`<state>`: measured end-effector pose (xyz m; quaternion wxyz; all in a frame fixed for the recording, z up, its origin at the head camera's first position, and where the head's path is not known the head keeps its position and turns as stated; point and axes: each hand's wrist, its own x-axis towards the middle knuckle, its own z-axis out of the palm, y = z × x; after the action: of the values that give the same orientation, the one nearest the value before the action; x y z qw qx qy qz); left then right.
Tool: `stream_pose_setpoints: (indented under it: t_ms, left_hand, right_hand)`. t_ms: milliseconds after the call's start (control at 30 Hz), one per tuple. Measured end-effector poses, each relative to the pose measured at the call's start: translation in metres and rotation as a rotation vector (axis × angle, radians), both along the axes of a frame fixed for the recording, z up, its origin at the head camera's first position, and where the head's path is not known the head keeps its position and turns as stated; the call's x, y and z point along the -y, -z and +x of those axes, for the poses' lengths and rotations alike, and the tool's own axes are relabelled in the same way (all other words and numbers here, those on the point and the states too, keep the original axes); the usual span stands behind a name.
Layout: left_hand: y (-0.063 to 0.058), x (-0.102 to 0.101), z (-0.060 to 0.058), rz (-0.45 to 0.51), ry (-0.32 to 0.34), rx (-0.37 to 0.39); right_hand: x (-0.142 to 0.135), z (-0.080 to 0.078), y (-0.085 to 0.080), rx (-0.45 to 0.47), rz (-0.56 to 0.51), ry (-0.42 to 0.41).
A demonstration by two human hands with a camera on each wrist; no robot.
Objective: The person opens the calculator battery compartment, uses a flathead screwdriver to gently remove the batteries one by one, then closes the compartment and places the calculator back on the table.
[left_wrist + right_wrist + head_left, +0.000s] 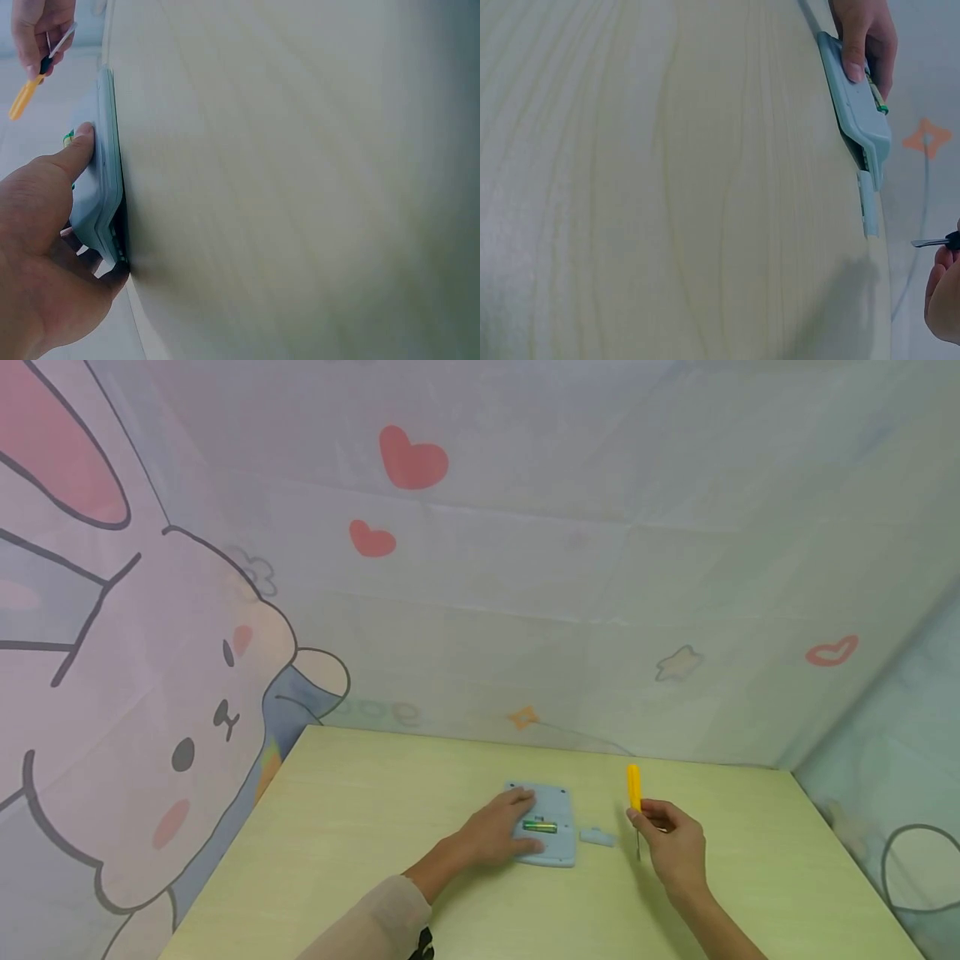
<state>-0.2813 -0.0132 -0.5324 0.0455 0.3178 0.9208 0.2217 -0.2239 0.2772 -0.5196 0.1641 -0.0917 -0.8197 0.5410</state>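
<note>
A light-blue calculator (557, 857) lies back side up on the table, its battery slot uncovered. One green battery (540, 827) sits crosswise in that slot. My left hand (493, 831) grips the calculator from its left side, the thumb pressing on the back and the fingers around the edge, as the left wrist view shows. Just right of the calculator lies the small light-blue battery cover (597, 837). My right hand (678, 847) pinches a screwdriver (633, 785) above the table, yellow handle up and metal tip pointing down. The calculator's key side is hidden underneath.
The pale wood-grain table (360, 810) ends at a printed cloth wall (525, 610) behind it. Another cloth (915, 760) hangs along the right side. The battery cover lies between the calculator and the right hand.
</note>
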Motion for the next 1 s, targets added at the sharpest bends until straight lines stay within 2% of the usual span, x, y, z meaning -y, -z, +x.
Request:
stream_pose_setpoints:
  t_ms: [467, 1000]
  left_hand:
    - [0.0030, 0.0001, -0.0023, 0.011, -0.008, 0.027]
    - [0.0024, -0.0013, -0.0014, 0.015, -0.009, 0.019]
  right_hand:
    - [-0.0064, 0.0013, 0.0027, 0.036, 0.023, 0.007]
    - [-0.0073, 0.0007, 0.0041, 0.063, 0.032, -0.006]
